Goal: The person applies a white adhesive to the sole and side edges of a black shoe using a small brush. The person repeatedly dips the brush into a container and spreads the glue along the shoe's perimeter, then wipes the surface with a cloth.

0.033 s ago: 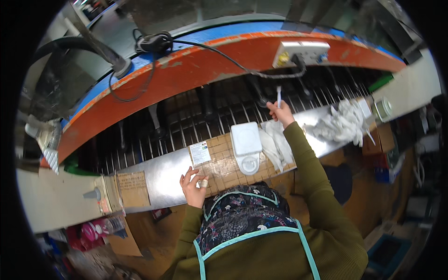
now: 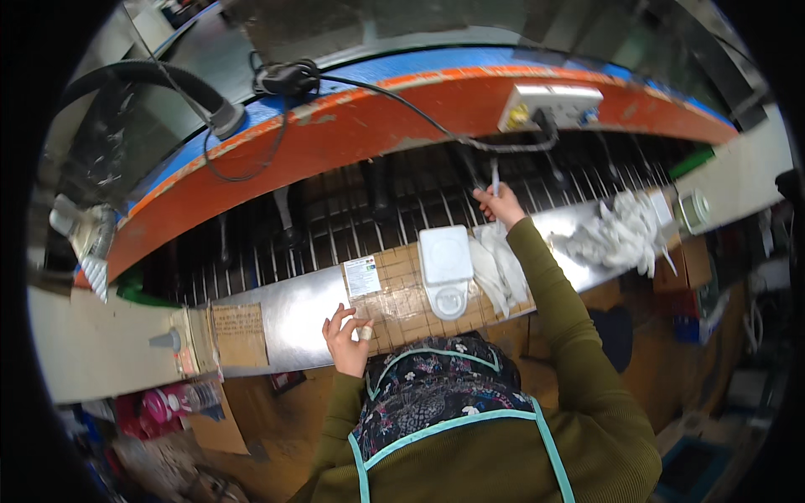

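Note:
My left hand (image 2: 344, 339) is closed in a pinch at the near edge of the cardboard-topped work strip (image 2: 394, 298). Between thumb and forefinger it has a small pale piece (image 2: 366, 333), too small to name; the other fingers stick up. My right hand (image 2: 500, 206) reaches out over the far edge of the strip, gripping a thin white stick-like tool (image 2: 495, 174) that points away from me. Beside its fingertips is a dark spoon-shaped piece (image 2: 476, 178) on the rack of metal rods (image 2: 402, 214). What the tool's tip touches, if anything, I cannot make out.
A white box-like device (image 2: 446, 256) with a round clear dish (image 2: 449, 302) stands mid-strip, white cloth gloves (image 2: 501, 268) to its right. More gloves (image 2: 620, 233) are heaped farther right. An orange beam (image 2: 360, 117) with a power strip (image 2: 549, 107) and a cable (image 2: 419, 117) crosses beyond.
The view has tilted slightly, so the bench sits a little lower. Against the rack, my right hand with the white tool has moved slightly away from me; my left hand keeps its pinch.

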Demonstrator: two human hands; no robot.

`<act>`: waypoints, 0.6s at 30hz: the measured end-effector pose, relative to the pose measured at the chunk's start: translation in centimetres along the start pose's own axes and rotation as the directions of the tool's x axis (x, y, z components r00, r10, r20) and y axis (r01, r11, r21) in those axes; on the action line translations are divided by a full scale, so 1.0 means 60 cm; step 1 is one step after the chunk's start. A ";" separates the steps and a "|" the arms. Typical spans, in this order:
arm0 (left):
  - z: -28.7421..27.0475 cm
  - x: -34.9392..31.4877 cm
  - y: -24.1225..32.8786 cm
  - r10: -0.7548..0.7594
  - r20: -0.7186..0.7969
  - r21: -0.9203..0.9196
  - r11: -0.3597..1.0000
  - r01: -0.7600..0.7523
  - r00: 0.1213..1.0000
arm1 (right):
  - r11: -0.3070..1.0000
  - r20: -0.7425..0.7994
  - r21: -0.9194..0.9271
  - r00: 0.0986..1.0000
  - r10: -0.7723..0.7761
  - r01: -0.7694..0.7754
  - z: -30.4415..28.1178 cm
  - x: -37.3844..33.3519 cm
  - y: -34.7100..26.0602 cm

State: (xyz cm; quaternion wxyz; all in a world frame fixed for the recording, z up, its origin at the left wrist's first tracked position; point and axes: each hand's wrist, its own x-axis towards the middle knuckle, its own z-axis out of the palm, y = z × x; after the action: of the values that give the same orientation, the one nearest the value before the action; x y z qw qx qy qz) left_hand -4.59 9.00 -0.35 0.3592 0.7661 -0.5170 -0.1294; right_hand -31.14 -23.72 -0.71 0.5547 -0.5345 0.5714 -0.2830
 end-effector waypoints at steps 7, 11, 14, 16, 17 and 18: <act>0.009 -0.083 0.053 -0.264 -0.279 0.008 0.961 0.277 0.923 | 0.547 0.477 -0.726 0.878 -0.035 0.417 0.262 0.190 -0.054; 0.002 -0.148 0.068 -0.354 -0.390 -0.017 0.926 0.377 0.850 | 0.528 0.365 -0.785 0.930 -0.028 0.324 0.392 0.178 -0.045; -0.008 -0.188 0.065 -0.441 -0.424 -0.062 0.886 0.460 0.791 | 0.544 0.199 -0.823 0.980 0.004 0.165 0.419 0.153 -0.020; -0.013 -0.200 0.052 -0.477 -0.403 -0.121 0.874 0.471 0.781 | 0.538 0.205 -0.823 0.979 -0.018 0.183 0.419 0.151 -0.012; -0.016 -0.201 0.043 -0.534 -0.375 -0.163 0.843 0.513 0.758 | 0.535 0.198 -0.825 0.980 -0.023 0.179 0.417 0.153 -0.012; -0.021 -0.200 0.032 -0.475 -0.369 -0.155 0.879 0.450 0.799 | 0.537 0.199 -0.826 0.980 -0.004 0.170 0.415 0.157 -0.014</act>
State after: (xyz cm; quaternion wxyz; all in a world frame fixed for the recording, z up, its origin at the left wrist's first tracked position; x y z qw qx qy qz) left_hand -10.40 19.76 -0.24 0.4364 0.8678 -0.2267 -0.0707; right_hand -5.85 -25.93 -8.67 0.2633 -0.7849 0.5591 0.0451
